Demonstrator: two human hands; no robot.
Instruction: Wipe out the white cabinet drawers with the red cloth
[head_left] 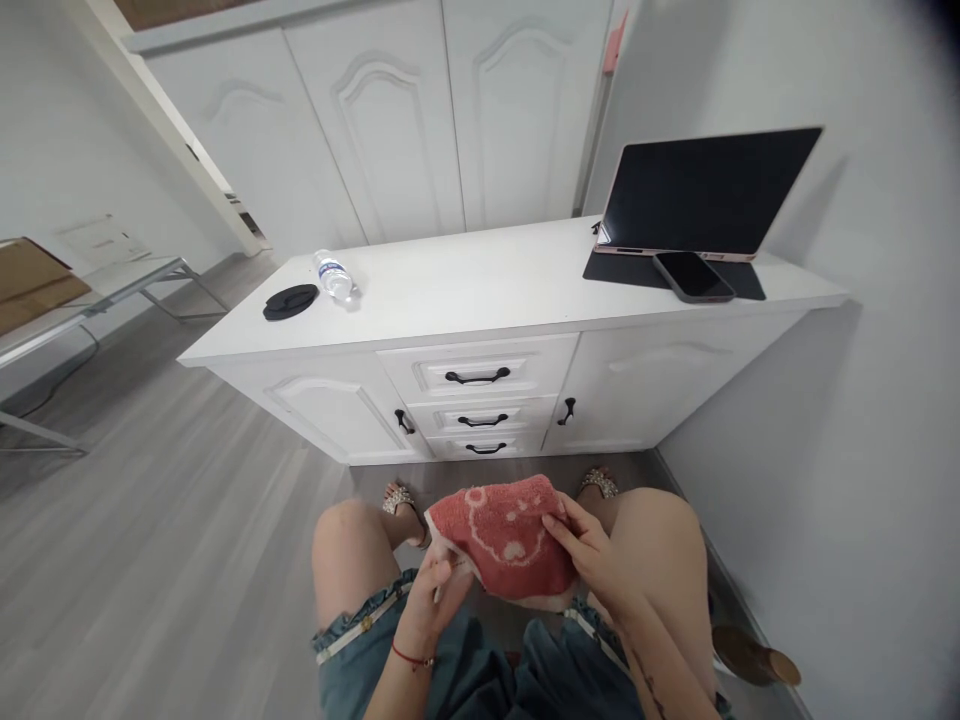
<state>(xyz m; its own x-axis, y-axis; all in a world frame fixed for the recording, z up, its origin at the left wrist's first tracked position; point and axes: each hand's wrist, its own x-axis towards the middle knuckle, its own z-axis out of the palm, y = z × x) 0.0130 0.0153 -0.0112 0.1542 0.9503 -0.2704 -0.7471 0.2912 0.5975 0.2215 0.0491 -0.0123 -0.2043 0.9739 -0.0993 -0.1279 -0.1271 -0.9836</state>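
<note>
Between my knees, above the lap, a red towel [510, 540] with a pale cartoon outline and white edging is held up by both hands. At its left edge, my left hand [439, 590] is closed on the white border, thumb on the near side. My right hand [581, 540] grips the upper right part, the thumb lying over the red face and the other fingers behind the cloth. The towel hangs slightly folded, its lower edge drooping; its back side is hidden.
A white cabinet [480, 335] with black handles stands ahead. On its top are a plastic bottle [335, 277], a black flat round item [290, 301], a tablet [709, 195] leaning upright and a phone [694, 276]. A wall rises at the right; a table [127, 285] stands at the left.
</note>
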